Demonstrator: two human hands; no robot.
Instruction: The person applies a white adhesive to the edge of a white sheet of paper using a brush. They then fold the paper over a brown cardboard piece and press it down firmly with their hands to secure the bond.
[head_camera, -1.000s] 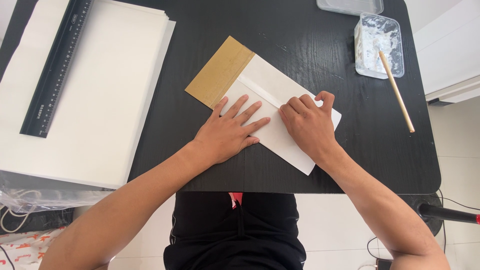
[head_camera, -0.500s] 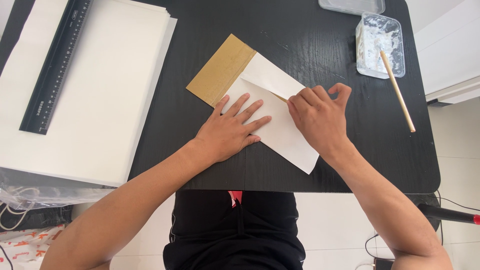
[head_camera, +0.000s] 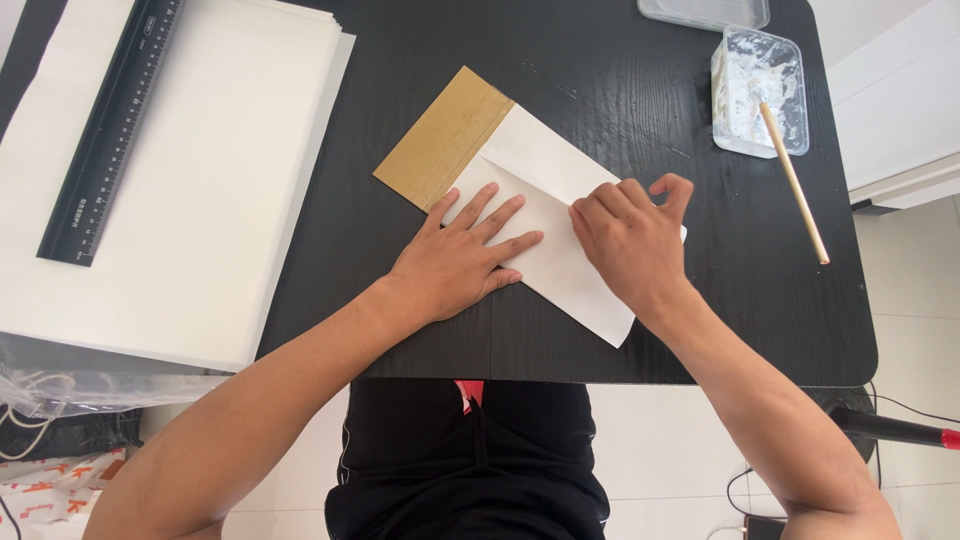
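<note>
Head view, looking straight down: most of the frame is filled by a black table (head_camera: 600, 60) with a fine wood-grain texture and rounded far corners. Its left part is covered by a large stack of smooth white sheets (head_camera: 200, 190), edges slightly staggered. A long black ruler (head_camera: 108, 130) with pale markings is laid diagonally across that stack.

Near the table's middle, a white folded paper (head_camera: 545, 165) is seen, creased into flaps, lying tilted over a flat brown cardboard rectangle (head_camera: 440, 135) whose matte, fibrous end is left exposed at upper left.

The left hand (head_camera: 462, 258) is pressed flat on the paper, fingers spread. The right hand (head_camera: 628, 238) is set on the paper's right side, knuckles bent, fingertips pushed down along a fold, thumb lifted clear.

At far right, a clear rectangular plastic tub (head_camera: 765, 140) smeared with white paste is noted, with a thin wooden stick (head_camera: 800, 195) propped on its rim.
</note>
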